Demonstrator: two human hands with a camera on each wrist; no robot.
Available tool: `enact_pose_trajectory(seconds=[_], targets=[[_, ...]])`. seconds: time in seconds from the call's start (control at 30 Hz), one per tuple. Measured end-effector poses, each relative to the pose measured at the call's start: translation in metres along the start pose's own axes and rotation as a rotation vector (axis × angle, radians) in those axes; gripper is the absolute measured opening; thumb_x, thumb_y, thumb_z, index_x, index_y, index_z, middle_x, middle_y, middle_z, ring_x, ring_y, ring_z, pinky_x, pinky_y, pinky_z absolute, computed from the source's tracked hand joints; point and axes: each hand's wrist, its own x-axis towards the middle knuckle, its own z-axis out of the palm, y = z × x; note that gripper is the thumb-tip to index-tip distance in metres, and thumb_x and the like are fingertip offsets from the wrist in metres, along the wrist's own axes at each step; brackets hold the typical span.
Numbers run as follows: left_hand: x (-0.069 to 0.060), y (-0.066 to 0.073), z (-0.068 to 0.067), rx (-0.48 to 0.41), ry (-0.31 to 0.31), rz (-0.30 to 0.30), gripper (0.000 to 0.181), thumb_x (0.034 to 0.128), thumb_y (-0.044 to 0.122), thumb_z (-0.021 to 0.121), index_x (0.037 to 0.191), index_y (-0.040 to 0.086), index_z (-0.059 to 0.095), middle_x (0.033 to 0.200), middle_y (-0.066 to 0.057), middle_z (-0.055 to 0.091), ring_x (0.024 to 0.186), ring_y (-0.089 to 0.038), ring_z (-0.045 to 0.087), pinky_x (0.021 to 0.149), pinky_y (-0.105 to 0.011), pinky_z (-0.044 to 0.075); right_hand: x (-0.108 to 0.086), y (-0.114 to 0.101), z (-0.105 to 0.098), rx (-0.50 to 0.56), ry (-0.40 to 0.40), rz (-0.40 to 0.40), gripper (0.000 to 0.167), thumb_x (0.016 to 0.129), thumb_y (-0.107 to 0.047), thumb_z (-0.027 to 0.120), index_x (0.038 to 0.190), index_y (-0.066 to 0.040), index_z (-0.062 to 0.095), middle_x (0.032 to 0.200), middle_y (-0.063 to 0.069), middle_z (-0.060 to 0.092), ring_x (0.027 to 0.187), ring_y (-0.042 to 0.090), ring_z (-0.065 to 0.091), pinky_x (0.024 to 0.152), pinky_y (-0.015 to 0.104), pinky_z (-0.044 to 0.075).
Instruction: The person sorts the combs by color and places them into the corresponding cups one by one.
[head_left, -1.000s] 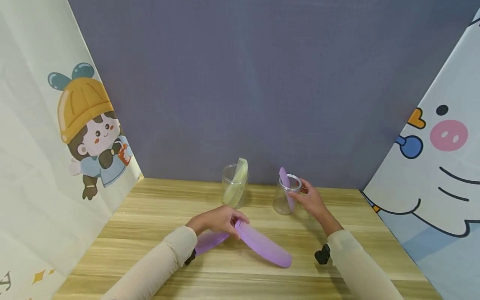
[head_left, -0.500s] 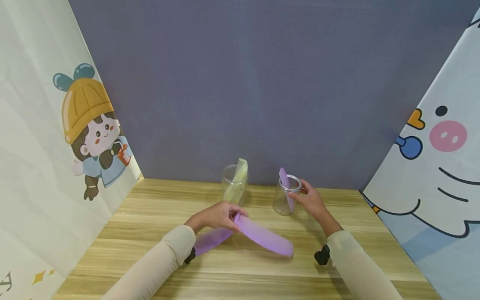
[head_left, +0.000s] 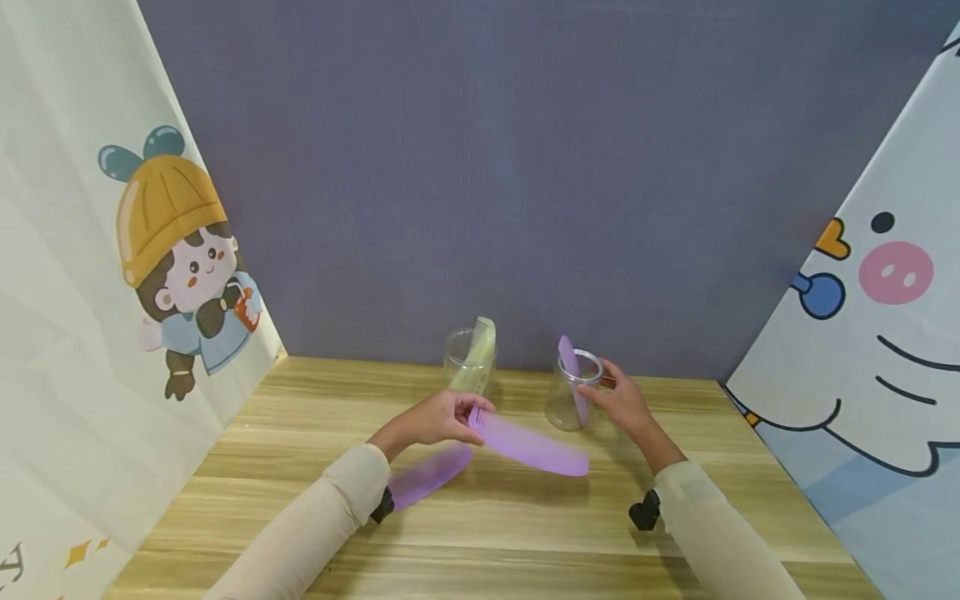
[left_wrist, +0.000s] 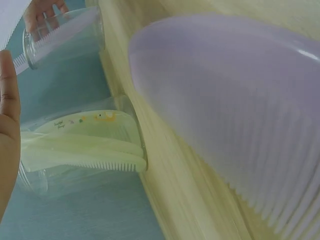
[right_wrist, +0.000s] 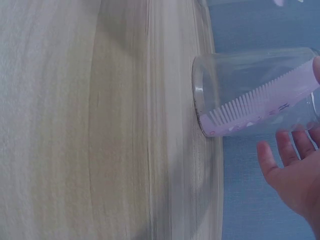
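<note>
My left hand (head_left: 435, 419) pinches one end of a purple comb (head_left: 534, 447), which is held above the table, its other end pointing right. A second purple comb (head_left: 433, 475) lies on the table below the left wrist; it looms large in the left wrist view. My right hand (head_left: 622, 407) grips the rim of a clear jar (head_left: 557, 410) from the right, thumb in front and fingers behind. Inside that jar another purple comb (right_wrist: 260, 100) leans, its upper end above the rim. To the left, a second clear jar (head_left: 454, 354) holds pale yellow-green combs (left_wrist: 85, 145).
The wooden table (head_left: 465, 550) meets a grey-blue back panel (head_left: 480, 183) just behind both jars. Panels with cartoon prints, a child in a yellow hat (head_left: 172, 208) and a pig-nosed figure (head_left: 885, 333), stand at the left and right.
My left hand has risen slightly away from me with the comb, whose free end has swung up off the table toward level. The right hand and its jar have stayed put.
</note>
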Motion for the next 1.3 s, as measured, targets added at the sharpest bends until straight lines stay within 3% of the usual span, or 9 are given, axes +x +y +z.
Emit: enact_pose_trajectory(seconds=[0.3,0.57,0.77,1.0,1.3], targets=[[0.004,0.006,-0.004,-0.047,0.069,0.018,0.049,0.0834,0.005,0.082,0.128,-0.005,0.064,0.105,-0.017,0.072,0.088,-0.007,0.066,0.077,-0.021,0.060,-0.001,0.001,0.000,0.013,-0.012,-0.011,0.081,0.095,-0.031,0.074,0.158,-0.003,0.032,0.150,0.027,0.048,0.138,0.043,0.048,0.094,0.039,0.058],[0.007,0.014,-0.007,-0.075,0.124,0.014,0.048,0.0839,0.004,0.081,0.128,-0.005,0.063,0.104,-0.019,0.071,0.087,-0.009,0.065,0.075,-0.021,0.060,-0.006,-0.012,-0.003,0.055,-0.043,0.010,0.081,0.095,-0.025,0.074,0.158,0.000,0.030,0.151,0.030,0.045,0.139,0.047,0.045,0.093,0.044,0.058],[0.013,0.017,-0.009,-0.117,0.176,0.037,0.050,0.0824,-0.002,0.081,0.127,-0.011,0.061,0.106,-0.026,0.071,0.085,-0.008,0.066,0.073,-0.021,0.061,-0.002,-0.002,0.001,0.013,-0.013,-0.009,0.079,0.095,-0.031,0.073,0.158,-0.004,0.033,0.149,0.027,0.048,0.138,0.043,0.048,0.091,0.032,0.057],[0.022,0.026,-0.015,-0.076,0.275,0.048,0.048,0.0809,-0.002,0.082,0.125,-0.009,0.064,0.106,-0.025,0.072,0.085,-0.008,0.067,0.073,-0.018,0.059,0.001,0.002,0.004,0.012,0.022,-0.049,0.066,0.097,-0.014,0.067,0.153,0.003,0.037,0.146,0.032,0.048,0.133,0.046,0.050,0.085,0.021,0.054],[0.036,0.037,-0.021,-0.018,0.350,0.022,0.049,0.0808,0.004,0.084,0.125,-0.006,0.066,0.100,-0.021,0.074,0.084,-0.010,0.068,0.072,-0.018,0.058,0.001,0.002,0.002,0.011,0.010,-0.027,0.075,0.095,-0.024,0.074,0.155,-0.001,0.036,0.146,0.029,0.050,0.135,0.045,0.050,0.094,0.033,0.057]])
